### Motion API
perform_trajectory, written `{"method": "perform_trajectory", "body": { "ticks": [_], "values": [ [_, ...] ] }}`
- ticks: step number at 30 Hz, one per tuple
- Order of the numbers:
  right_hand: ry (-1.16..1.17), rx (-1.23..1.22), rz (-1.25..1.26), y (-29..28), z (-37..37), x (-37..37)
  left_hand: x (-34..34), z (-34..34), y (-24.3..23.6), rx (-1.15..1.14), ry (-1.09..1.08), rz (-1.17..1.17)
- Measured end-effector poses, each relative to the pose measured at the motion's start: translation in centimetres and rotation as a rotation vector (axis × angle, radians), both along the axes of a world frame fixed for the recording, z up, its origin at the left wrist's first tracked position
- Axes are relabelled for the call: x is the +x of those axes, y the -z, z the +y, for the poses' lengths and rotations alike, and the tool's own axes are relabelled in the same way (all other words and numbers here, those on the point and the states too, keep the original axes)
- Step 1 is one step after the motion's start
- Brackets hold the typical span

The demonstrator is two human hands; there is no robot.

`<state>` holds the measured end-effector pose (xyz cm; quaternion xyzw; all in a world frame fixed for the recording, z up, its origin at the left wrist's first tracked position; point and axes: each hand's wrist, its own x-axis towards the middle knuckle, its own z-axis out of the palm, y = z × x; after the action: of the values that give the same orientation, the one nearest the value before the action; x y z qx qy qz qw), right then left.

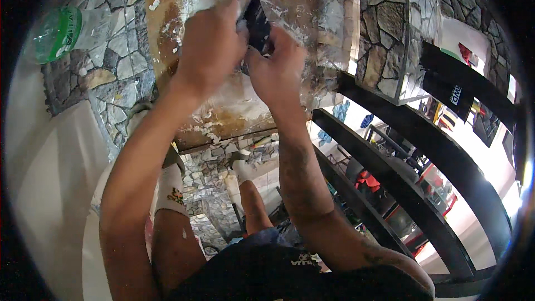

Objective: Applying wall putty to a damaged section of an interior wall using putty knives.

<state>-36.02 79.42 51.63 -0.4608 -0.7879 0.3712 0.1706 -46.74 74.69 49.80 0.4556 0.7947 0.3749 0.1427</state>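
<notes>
My right hand [277,64] is closed on a flat black piece [256,22] with a pointed upper end, its thumb and fingers gripping the lower part. Close against its left side is my left hand [209,42], curled and blurred by motion; what its fingers hold is hidden. Both hands are over a brown board [234,114] smeared with white paste, thickest around the left hand and along the lower part. Bits of the paste dot the board's edges.
A clear plastic bottle with a green label [66,33] is at the left on the stone-patterned surface [120,67]. Black stair treads [390,184] run down the right side beside a stone-patterned pillar [384,39]. My legs show below the board, with clutter under the stairs.
</notes>
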Motion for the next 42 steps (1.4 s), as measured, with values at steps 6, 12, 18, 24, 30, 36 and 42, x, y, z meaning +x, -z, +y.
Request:
{"method": "perform_trajectory", "body": {
  "ticks": [6, 12, 18, 24, 30, 36, 42],
  "values": [
    [0.107, -0.059, -0.072, -1.6, 0.5, 4.7, -1.5, -0.8, -0.8, -0.011, -0.212, -0.115],
    [-0.287, 0.361, -0.171, 0.0, 2.5, 7.0, -1.4, -3.4, -3.1, -0.009, -0.239, 0.03],
    [-0.633, 0.605, 0.035, 1.5, 4.5, 4.9, -0.7, -3.1, -4.0, 0.145, 0.038, 0.189],
    [-0.723, 0.695, 0.186, 0.9, 4.6, 3.5, 0.4, -2.2, -3.3, -0.04, 0.12, 0.199],
    [-0.446, 0.579, -0.105, -0.9, 5.0, 5.9, -0.5, -2.6, -0.8, 0.057, 0.18, 0.414],
    [-0.274, 0.354, -0.183, -4.1, 4.3, 7.0, 1.4, -5.1, 0.3, 0.195, 0.47, 0.551],
    [-0.657, 0.275, -0.317, -4.5, 1.0, 5.1, 2.9, -5.5, 0.2, 0.345, 0.674, 0.521]
  ]
}}
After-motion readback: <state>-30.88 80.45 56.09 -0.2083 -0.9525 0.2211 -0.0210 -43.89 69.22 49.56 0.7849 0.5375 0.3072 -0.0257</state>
